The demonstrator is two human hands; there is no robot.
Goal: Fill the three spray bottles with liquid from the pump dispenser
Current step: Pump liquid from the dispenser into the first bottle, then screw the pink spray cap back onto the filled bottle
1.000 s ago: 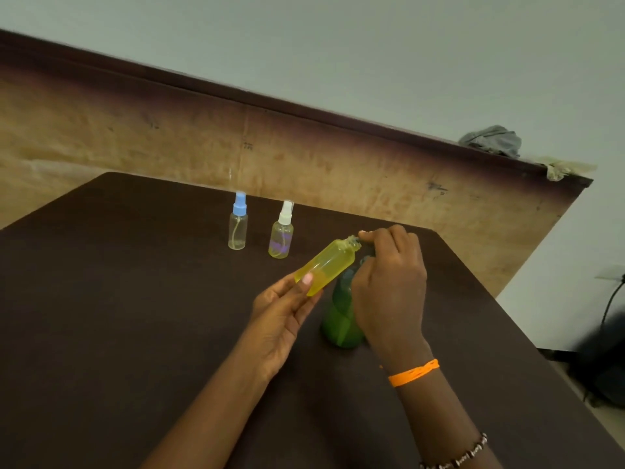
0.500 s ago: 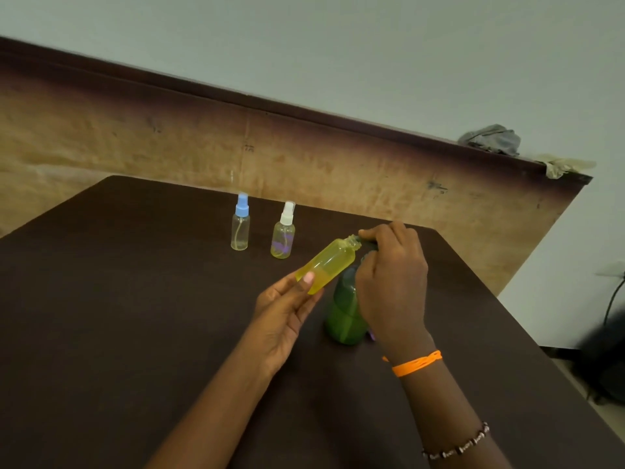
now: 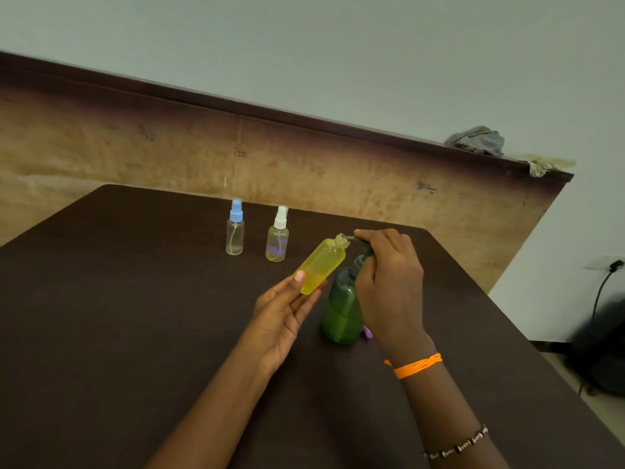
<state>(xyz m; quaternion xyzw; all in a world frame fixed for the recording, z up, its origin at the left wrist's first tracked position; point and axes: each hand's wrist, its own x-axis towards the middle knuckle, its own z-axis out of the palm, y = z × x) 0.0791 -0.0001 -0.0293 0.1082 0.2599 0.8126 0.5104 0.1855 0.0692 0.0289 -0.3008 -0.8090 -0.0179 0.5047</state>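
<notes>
Little has shifted since the earlier frames: both hands and the bottles keep nearly the same places, and the right hand (image 3: 389, 282) stays on the pump head with the nozzle at the yellow bottle's mouth. The left hand (image 3: 284, 313) holds the yellow bottle (image 3: 323, 265) by its lower end, thumb laid across the front and the other fingers (image 3: 311, 299) supporting it from behind. That bottle is uncapped and tilted, its threaded neck pointing up and to the right, level with the dark spout of the green pump dispenser (image 3: 341, 309). It looks mostly full of yellow liquid.

The right hand's fingers curl over the pump head, with the index finger lying along the spout. The dispenser stands upright on the dark brown tabletop (image 3: 118, 316), just right of the left hand. A small purple thing (image 3: 367, 332) shows at the dispenser's base, mostly hidden behind the right wrist.

Farther back, two capped spray bottles stand upright and apart from each other: the blue-capped bottle (image 3: 235, 228), which looks nearly clear, and the white-capped bottle (image 3: 278, 235), which holds yellowish liquid. An orange band (image 3: 417, 365) circles the right wrist, and a beaded bracelet (image 3: 456, 446) sits farther up that forearm.
</notes>
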